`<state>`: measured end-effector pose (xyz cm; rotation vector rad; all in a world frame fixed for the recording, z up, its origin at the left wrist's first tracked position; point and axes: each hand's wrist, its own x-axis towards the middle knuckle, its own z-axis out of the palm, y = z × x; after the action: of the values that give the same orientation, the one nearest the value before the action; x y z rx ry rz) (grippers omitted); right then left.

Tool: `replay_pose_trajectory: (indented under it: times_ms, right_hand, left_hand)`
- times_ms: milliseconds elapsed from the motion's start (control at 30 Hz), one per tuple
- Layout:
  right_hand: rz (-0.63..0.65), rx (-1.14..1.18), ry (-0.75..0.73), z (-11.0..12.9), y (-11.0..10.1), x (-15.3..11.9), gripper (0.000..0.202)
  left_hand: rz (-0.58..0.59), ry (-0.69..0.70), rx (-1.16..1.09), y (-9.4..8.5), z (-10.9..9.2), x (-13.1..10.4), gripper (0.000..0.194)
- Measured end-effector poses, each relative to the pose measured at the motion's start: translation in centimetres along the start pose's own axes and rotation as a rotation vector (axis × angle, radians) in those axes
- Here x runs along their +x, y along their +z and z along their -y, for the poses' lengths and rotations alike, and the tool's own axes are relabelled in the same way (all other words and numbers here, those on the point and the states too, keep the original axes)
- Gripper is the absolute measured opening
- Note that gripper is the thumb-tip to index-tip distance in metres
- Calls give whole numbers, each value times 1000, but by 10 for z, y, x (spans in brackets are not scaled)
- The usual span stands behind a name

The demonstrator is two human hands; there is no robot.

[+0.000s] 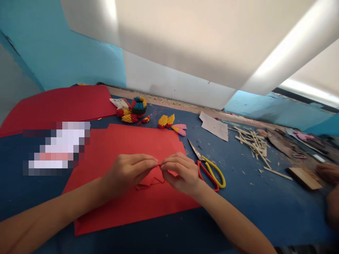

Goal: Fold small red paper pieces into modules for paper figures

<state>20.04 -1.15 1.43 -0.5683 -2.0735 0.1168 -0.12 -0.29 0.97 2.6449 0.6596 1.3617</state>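
Note:
My left hand (129,173) and my right hand (181,171) meet over a large red sheet (119,215). Between their fingertips they pinch a small red paper piece (159,165), mostly hidden by the fingers. Several small cut red pieces (145,182) lie on the sheet just below my hands. To the right of my right hand rest scissors (201,158) with one red and one yellow handle, their blades slightly apart.
Behind the sheet stand folded-paper models (139,106) and yellow-red pieces (166,121). Farther right lie a grey paper (215,126), thin sticks (254,143) and a wooden block (304,178). Another person's hand (327,173) is at the right edge. More red sheets (60,106) lie back left.

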Motion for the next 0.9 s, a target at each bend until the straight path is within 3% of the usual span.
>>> replay_pose_trajectory:
  times_ms: [367,600,900]
  right_hand:
    - [8,-17,21,0,-1,2,16]
    - [-21,15,-3,-1,1,-2,17]
    - [-70,-9,-14,3,1,-2,16]
  left_hand:
    - [3,41,52,-2,1,0,17]
    - [5,-39,12,1,1,0,12]
    - [-71,-23,40,-1,-5,1,11]
